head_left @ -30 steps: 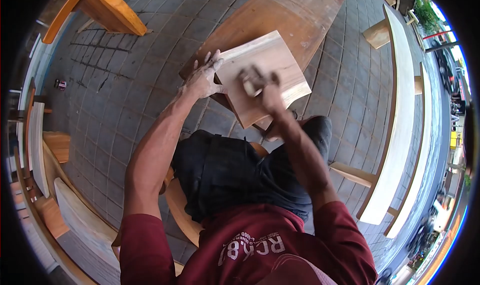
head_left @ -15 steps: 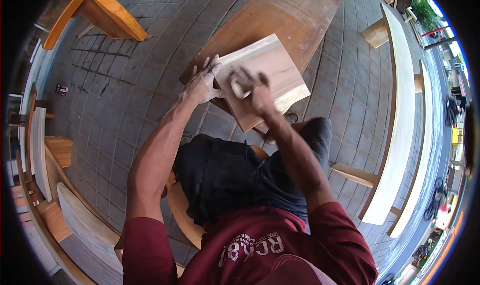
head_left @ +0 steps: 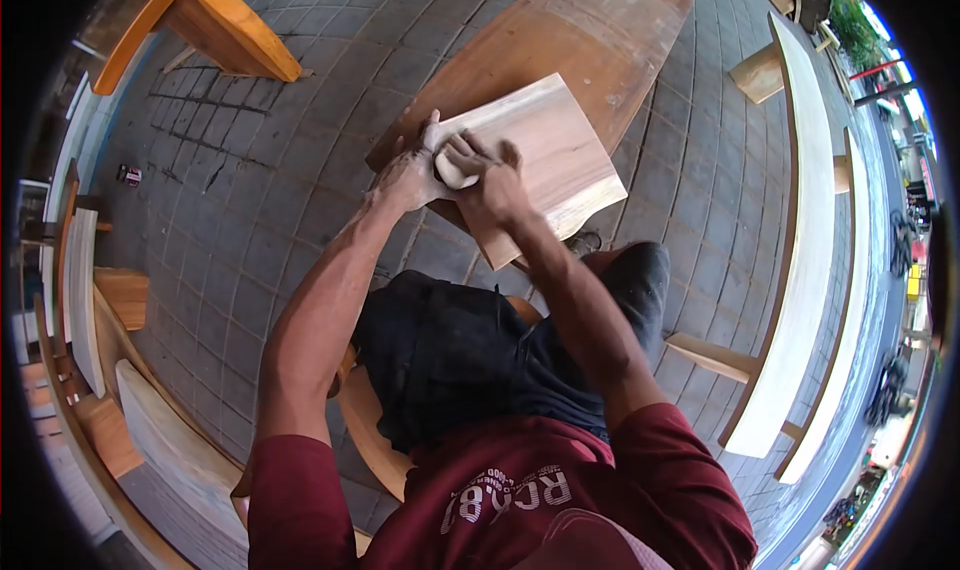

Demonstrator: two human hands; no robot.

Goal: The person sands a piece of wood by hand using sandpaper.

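A pale wooden board (head_left: 555, 145) with a raw, wavy front-right edge lies at an angle over the near end of a brown bench (head_left: 560, 45). My left hand (head_left: 408, 175), dusty and with fingers stretched, grips the board's left edge. Close beside it, my right hand (head_left: 492, 178) is closed around a pale, curled pad (head_left: 457, 169), pressed to the board's top near the left edge. The pad looks like folded sandpaper, though its underside is hidden. Part of my left hand is covered by the pad and my right hand.
My legs (head_left: 450, 355) are just below the board. Long pale wooden benches (head_left: 800, 250) stand on the right. An orange-brown wooden piece (head_left: 225, 30) is at upper left, with more pale boards (head_left: 180, 450) at lower left. Grey paving tiles (head_left: 250, 230) cover the floor.
My right hand has moved left across the board with the pad, coming right up to my left hand. My left hand stays at the board's edge.
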